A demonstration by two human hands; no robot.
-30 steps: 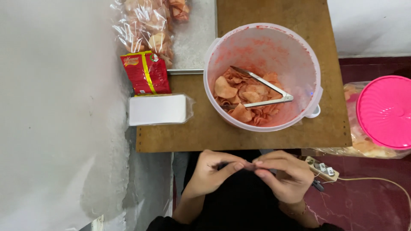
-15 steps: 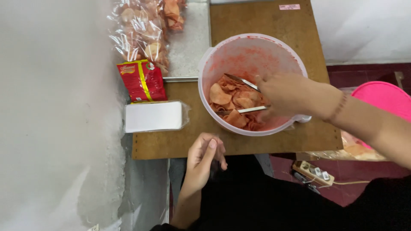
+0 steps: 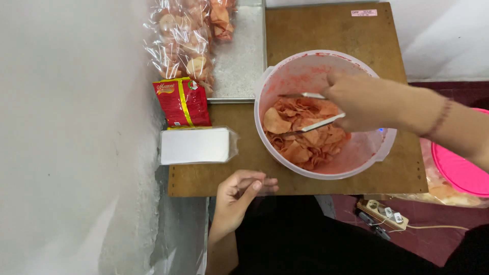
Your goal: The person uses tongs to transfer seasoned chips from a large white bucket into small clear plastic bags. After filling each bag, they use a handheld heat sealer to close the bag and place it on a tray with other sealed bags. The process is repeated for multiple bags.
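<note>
Head view, looking straight down on a brown wooden board (image 3: 326,30) used as a tabletop. Far left: clear bags of packed chips (image 3: 186,43) on a metal tray (image 3: 239,61), then a red snack packet (image 3: 182,102) and, nearer, a stack of white plastic bags (image 3: 196,145) right by the wall. Pink lid (image 3: 461,170) off to the right, power strip (image 3: 381,213) down on the floor near right. Nothing blocking the big translucent tub (image 3: 326,168), sitting mid-board, orange-red chips (image 3: 303,135) piled in its bottom.

Right hand (image 3: 359,104) reaching in over the tub from the right, fingers closed round the back end of metal tongs (image 3: 310,112), tong arms spread apart with tips down among the chips. Left hand (image 3: 239,196) at the near edge of the board, loosely curled, thumb against fingertips, can't tell if anything's pinched in there.

Compared with half a second back: pretty much same pose, right hand slightly further into the tub, left hand barely moved
</note>
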